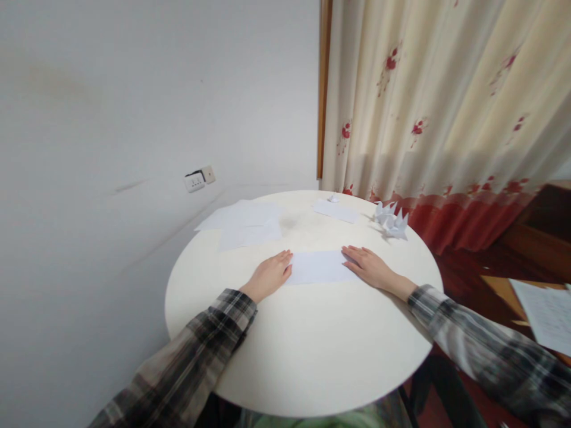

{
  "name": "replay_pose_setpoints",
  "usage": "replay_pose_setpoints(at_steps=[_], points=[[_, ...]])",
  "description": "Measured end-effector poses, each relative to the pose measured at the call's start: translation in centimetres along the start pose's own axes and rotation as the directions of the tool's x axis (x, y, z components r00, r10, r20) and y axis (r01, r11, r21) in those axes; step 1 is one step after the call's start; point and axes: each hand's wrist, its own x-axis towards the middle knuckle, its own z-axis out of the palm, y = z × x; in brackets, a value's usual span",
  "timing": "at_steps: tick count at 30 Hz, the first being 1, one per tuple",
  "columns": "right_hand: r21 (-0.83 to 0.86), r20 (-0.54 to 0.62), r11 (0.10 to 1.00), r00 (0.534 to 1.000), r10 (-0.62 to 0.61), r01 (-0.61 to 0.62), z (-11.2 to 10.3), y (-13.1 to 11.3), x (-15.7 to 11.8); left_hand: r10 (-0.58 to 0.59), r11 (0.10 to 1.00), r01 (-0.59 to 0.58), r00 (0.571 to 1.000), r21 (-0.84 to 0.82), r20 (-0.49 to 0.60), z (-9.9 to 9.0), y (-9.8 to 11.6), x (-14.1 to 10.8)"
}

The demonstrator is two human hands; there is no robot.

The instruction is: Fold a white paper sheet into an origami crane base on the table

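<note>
I monitor two hands through the head camera. The left hand [273, 274] lies low with its fingers extended and close together, resting at one end of a rectangular white paper [317, 267]; the right hand [368, 267] lies palm down on the opposite end, fingers straight and slightly spread. I see neither hand gripping anything. The paper lies flat between them on the round white table [312, 345]; I cannot tell whether it is one layer or several. I rate it as very light, thin and flexible, easy to crease or tear, and liable to slide on the smooth top. Recommended hold: light fingertip pressure at both short ends, or a pinch at a corner. Inventory: one paper between the hands; several overlapping loose sheets [250, 223] beyond the left hand, at least two, exact number indeterminate; one separate sheet [339, 212] directly beyond the right hand, with one small folded piece [333, 198] at its far edge; one cluster of pointed folded figures [391, 222] beyond and to the right of the right hand, at least two, overlapping.
</note>
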Motion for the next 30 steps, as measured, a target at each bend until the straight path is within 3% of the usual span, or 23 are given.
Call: replay_pose_setpoints(at_steps=[4,8,12,16,19,21,26,30], points=[[0.003,-0.034,0.999,0.999,0.032,-0.032,0.1,0.3,-0.2,0.009,1.000,-0.009,1.000,-0.008,-0.018,0.1,0.0,0.0],[0.119,-0.080,0.993,0.996,0.037,-0.028,0.1,0.7,0.2,-0.029,0.998,0.027,0.999,-0.057,-0.037,-0.4,0.0,0.2],[0.286,-0.031,0.955,0.997,-0.071,0.077,-0.3,0.4,1.4,-0.081,0.980,0.078,0.997,-0.181,-0.012,-1.4,0.5,1.2],[0.438,0.075,0.894,0.987,-0.144,0.097,-0.7,-0.8,3.6,-0.015,0.952,0.058,0.990,-0.302,0.140,-2.5,1.6,2.8],[0.510,0.107,0.859,0.987,-0.119,0.048,-0.2,-1.4,5.4,-0.071,0.909,0.200,0.939,-0.366,0.335,-3.3,2.5,3.7],[0.541,0.087,0.841,0.994,-0.067,0.010,0.4,-1.4,6.3,-0.079,0.895,0.234,0.921,-0.381,0.380,-3.6,2.8,4.0],[0.558,0.003,0.830,1.000,-0.010,0.006,1.5,-1.2,7.1,-0.079,0.863,0.238,0.935,-0.446,0.346,-2.9,3.1,3.9],[0.449,-0.085,0.892,0.996,-0.011,0.049,1.1,-2.3,6.7,-0.120,0.872,0.165,0.985,-0.461,0.125,-1.9,3.9,3.6]])
